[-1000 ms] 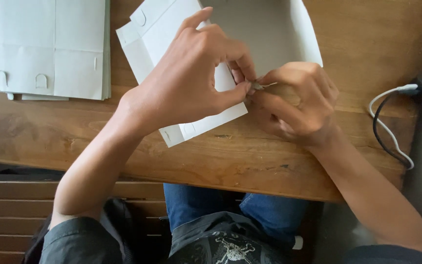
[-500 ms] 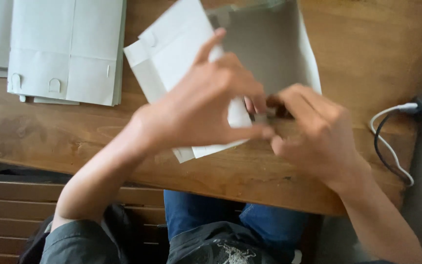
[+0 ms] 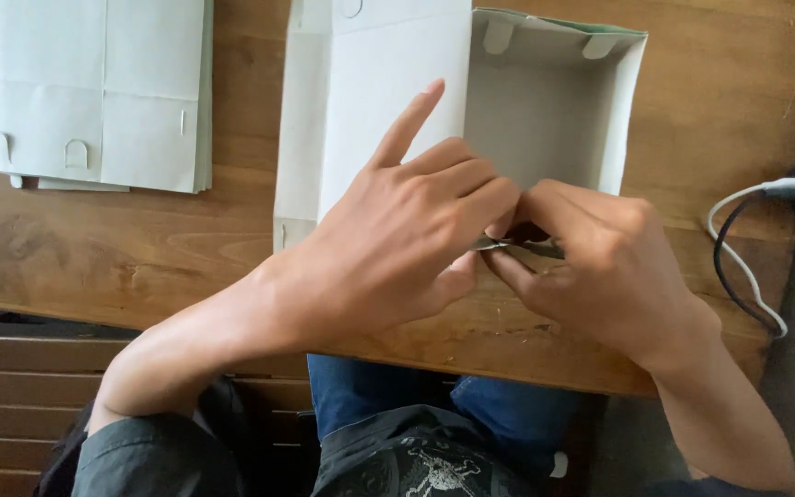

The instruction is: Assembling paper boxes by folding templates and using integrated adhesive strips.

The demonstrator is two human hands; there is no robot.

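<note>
Item: one white cardboard box (image 3: 545, 110), half-assembled, lying open at mid surface (image 3: 140, 248).
Step, as judged: working the near wall's flap; seating it next would need a firm, aligned press.
Left hand (image 3: 397, 239) and right hand (image 3: 600, 258): both pinch that edge.
One stack of flat blanks (image 3: 94, 92), far left.
One white cable (image 3: 738, 248), right.

The person has 2 bare hands, the left hand (image 3: 397, 248) and the right hand (image 3: 600, 267). Both arms are bare up to short dark grey sleeves. The person wears blue jeans and a dark shirt with a white skull picture on it.
</note>
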